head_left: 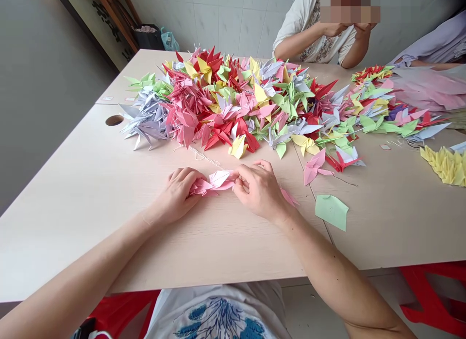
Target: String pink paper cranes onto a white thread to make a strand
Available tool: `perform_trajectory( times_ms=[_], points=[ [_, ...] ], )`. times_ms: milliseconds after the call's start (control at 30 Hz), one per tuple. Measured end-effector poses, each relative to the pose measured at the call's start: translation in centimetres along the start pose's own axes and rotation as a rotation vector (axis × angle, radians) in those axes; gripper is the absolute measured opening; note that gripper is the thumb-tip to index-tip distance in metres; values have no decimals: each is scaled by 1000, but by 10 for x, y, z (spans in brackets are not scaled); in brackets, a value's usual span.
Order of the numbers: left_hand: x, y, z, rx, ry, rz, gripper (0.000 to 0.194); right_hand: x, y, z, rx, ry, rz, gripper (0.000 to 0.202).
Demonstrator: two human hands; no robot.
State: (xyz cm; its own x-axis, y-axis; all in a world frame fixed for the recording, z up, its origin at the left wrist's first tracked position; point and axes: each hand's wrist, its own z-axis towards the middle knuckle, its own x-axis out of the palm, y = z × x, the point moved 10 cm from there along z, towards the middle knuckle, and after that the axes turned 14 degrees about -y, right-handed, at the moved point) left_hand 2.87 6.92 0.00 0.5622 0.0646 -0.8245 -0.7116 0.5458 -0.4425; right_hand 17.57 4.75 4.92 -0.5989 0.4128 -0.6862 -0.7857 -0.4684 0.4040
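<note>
Pink folded paper cranes (207, 185) lie in a short row on the table between my hands. My left hand (181, 187) is wrapped over the row's left end, its fingers curled down on the paper. At the right end my right hand (257, 187) pinches a pink crane tip between thumb and fingers. Another bit of pink paper (289, 197) shows beyond my right wrist. A thin pale string (202, 157) runs on the table just behind the row. Any string inside the cranes is hidden.
A big heap of coloured paper cranes (225, 101) covers the table's (153, 251) far half. Rightward lie a loose pink crane (315, 168), a green paper piece (332, 211) and a strung yellow stack (444, 165). Another person (309, 33) sits opposite, hands raised. A round hole (114, 120) is at left.
</note>
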Motion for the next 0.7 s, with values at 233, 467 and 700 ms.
perform_trajectory(
  times_ms=[233, 467, 700],
  points=[
    [3, 4, -1, 23, 8, -36, 24, -1, -6, 2, 29, 0, 13, 12],
    [4, 8, 3, -66, 91, -79, 27, 2, -12, 1, 79, 27, 16, 12],
    [3, 8, 2, -96, 89, -68, 25, -1, -9, 1, 77, 33, 31, 8]
  ],
)
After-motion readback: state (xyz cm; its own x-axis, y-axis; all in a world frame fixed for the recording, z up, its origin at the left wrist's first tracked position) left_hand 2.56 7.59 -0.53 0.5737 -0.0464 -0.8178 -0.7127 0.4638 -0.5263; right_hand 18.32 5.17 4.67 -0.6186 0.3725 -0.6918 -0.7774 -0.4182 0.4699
